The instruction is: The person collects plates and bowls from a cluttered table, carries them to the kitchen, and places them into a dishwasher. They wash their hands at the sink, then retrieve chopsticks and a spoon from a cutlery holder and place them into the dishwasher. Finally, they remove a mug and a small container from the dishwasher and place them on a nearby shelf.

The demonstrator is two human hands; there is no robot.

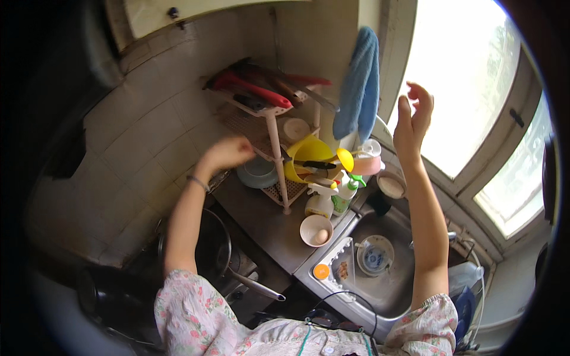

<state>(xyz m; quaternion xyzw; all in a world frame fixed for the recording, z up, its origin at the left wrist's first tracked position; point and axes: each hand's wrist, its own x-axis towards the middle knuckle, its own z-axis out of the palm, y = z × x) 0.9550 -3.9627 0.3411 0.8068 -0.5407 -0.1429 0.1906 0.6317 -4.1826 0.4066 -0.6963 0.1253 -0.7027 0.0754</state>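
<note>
My left hand point(228, 153) is raised beside the dish rack point(272, 138), blurred and with its fingers curled in. Whether anything is inside it is hidden. Nearest to it are a pale bowl point(257, 172) on the counter and the rack's middle shelf. On the other side, my right hand point(414, 120) is held up before the bright window point(449, 89), fingers bent and apart, with nothing in it. A blue towel point(358, 84) hangs just left of that hand. Between my arms stands a white bowl point(316, 230) with an egg point(321, 236) inside.
Red-handled utensils point(254, 89) lie on the rack's top. A yellow container point(296, 164), a spray bottle point(319, 202) and a green-labelled pump bottle point(344, 198) crowd the counter. Stacked bowls point(375, 256) sit in the metal sink point(392, 289). At left, a pan point(213, 249) rests on the stove.
</note>
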